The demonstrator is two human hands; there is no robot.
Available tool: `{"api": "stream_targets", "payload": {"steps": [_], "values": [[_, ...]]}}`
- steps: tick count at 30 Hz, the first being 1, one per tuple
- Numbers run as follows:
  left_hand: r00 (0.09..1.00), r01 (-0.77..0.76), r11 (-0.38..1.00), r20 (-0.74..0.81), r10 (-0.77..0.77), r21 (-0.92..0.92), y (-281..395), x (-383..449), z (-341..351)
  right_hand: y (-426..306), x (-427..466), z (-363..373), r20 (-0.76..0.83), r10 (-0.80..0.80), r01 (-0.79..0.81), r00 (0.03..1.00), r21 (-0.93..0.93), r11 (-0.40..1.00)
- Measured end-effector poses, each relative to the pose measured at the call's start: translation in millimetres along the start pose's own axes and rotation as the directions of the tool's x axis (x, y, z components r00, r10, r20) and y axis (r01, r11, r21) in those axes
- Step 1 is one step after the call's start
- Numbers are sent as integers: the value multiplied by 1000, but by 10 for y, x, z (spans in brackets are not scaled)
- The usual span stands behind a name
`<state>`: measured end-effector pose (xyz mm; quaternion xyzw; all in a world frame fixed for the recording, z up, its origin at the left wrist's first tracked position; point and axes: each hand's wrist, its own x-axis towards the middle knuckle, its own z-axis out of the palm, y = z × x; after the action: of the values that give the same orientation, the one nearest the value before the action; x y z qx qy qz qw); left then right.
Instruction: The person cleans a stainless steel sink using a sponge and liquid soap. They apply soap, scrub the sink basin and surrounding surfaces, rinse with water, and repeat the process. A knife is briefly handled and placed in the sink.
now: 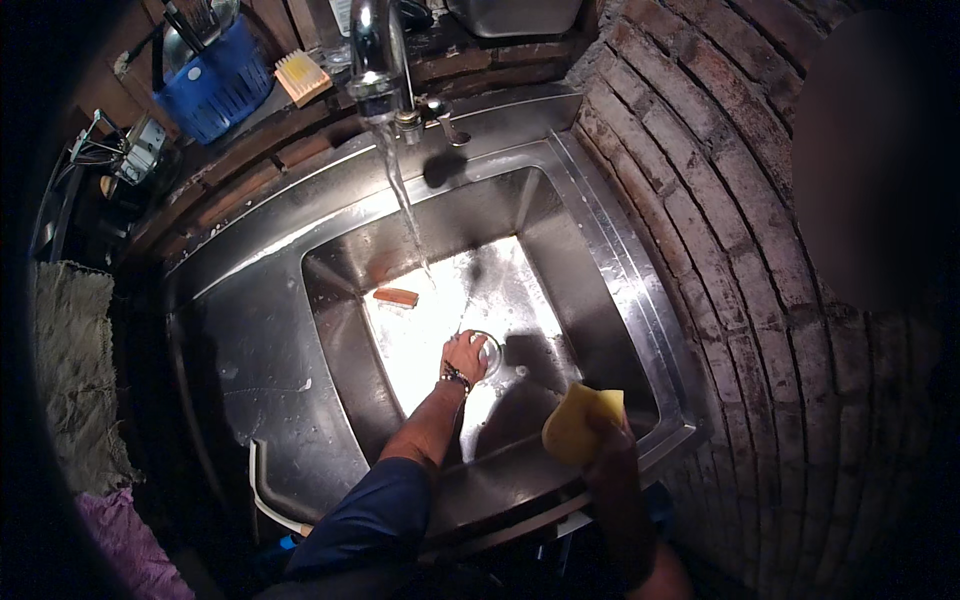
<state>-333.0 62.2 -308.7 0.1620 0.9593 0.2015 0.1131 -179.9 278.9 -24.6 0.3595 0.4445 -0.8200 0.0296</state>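
Observation:
My left hand, with bracelets at the wrist, is down in the stainless steel sink. Its fingers lie on a round, clear object on the basin floor, perhaps a glass or a drain fitting; whether they grip it is hard to tell. My right hand holds a yellow sponge or cloth above the basin's near right edge. Water runs from the chrome faucet into the basin. A brush with an orange-brown back lies on the basin floor at the left, bristles down.
A blue plastic basket with utensils and a scrub brush stand on the brick ledge behind. A brick wall rises at the right. The metal drainboard is at the left, beside a hanging grey cloth.

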Motion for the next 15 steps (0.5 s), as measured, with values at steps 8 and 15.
{"api": "stream_targets", "payload": {"steps": [8, 15], "values": [[987, 109, 994, -120, -107, 16, -63, -96, 231, -21, -3, -48, 125, -55, 61, 991, -42, 997], [943, 334, 942, 5, -334, -19, -48, -49, 332, -65, -140, -143, 95, -153, 155, 984, -13, 988]]}}
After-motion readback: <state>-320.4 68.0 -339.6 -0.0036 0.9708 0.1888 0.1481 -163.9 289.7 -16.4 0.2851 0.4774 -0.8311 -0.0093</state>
